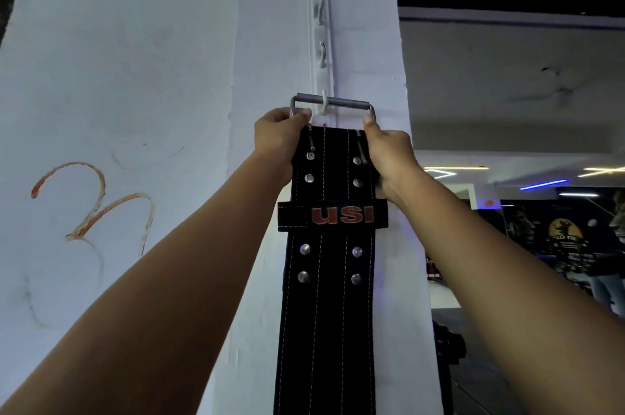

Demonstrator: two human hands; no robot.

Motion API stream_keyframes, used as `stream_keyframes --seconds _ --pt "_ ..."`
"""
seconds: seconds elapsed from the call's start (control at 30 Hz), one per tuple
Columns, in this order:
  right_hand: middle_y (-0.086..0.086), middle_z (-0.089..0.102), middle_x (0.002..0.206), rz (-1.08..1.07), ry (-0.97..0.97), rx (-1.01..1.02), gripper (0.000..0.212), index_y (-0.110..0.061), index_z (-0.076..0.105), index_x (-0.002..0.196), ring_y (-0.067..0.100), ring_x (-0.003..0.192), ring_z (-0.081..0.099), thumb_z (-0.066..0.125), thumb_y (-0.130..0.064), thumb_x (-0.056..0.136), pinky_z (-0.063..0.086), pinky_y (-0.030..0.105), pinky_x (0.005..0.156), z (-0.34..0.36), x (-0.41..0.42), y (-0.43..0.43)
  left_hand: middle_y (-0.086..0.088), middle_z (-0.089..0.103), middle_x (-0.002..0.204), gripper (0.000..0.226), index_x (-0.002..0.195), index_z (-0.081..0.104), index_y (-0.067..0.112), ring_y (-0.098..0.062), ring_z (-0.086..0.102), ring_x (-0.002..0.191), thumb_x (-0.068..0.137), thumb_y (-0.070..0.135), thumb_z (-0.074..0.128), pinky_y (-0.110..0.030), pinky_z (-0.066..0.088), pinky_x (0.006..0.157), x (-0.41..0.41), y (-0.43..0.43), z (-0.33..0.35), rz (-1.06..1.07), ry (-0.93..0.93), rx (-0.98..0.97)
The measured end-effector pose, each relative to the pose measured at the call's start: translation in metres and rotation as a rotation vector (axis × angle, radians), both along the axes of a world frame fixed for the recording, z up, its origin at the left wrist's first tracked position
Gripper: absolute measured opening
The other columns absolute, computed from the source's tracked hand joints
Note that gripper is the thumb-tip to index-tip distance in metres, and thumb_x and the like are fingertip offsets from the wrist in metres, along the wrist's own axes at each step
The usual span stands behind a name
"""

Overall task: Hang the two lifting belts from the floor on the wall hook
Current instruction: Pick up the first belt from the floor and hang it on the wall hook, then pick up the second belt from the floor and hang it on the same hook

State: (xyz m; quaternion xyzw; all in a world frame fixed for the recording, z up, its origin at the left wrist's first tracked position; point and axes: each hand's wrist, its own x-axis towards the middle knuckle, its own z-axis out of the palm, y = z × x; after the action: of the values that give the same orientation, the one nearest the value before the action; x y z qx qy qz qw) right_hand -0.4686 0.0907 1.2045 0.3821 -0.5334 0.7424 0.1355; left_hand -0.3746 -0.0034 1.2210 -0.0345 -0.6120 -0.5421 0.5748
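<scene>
Black lifting belt (329,313) hangs down the wall; left hand (279,137) and right hand (389,154) grips clamped on its top end, buckle bar (345,101) over lowest wall hook (324,103).

black belt (329,279) with white stitching, red lettering; white wall (135,76)

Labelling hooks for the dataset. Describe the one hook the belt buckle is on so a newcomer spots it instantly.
On the white pillar, a vertical white rail carries four small hooks in a column. The hook is the lowest, just above both hands. It alone has the grey buckle bar of the black belt across it; the three above are bare.
</scene>
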Motion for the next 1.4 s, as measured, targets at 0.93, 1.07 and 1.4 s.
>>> stream_keyframes --seconds 0.93,1.07,1.4 --pt "0.008 0.051 0.084 0.155 -0.314 0.526 0.017 0.000 0.065 0.086 0.021 0.082 0.049 0.059 -0.016 0.083 0.038 0.029 0.072 -0.274 0.296 0.098 -0.005 0.063 0.098 0.027 0.104 0.060 0.008 -0.021 0.057 0.083 0.091 0.031 0.053 -0.024 0.040 0.060 0.317 0.084 -0.298 0.194 -0.698 0.193" --pt "0.010 0.050 0.084 0.278 -0.392 0.666 0.029 0.011 0.061 0.099 0.023 0.081 0.048 0.059 -0.014 0.083 0.038 0.032 0.073 -0.350 0.348 0.080 -0.005 0.065 0.097 0.025 0.104 0.060 0.010 -0.020 0.058 0.081 0.091 0.030 0.053 -0.022 0.042 0.060 0.381 0.081 -0.384 0.235 -0.785 0.349" --pt "0.007 0.060 0.079 0.551 -0.590 1.011 0.015 -0.019 0.057 0.072 0.021 0.067 0.056 0.057 -0.010 0.084 0.043 0.027 0.060 -0.543 0.461 0.035 -0.005 0.063 0.090 0.014 0.079 0.055 0.016 -0.019 0.054 0.067 0.090 0.023 0.050 -0.024 0.034 0.052 0.509 0.069 -0.584 0.426 -1.006 0.806"
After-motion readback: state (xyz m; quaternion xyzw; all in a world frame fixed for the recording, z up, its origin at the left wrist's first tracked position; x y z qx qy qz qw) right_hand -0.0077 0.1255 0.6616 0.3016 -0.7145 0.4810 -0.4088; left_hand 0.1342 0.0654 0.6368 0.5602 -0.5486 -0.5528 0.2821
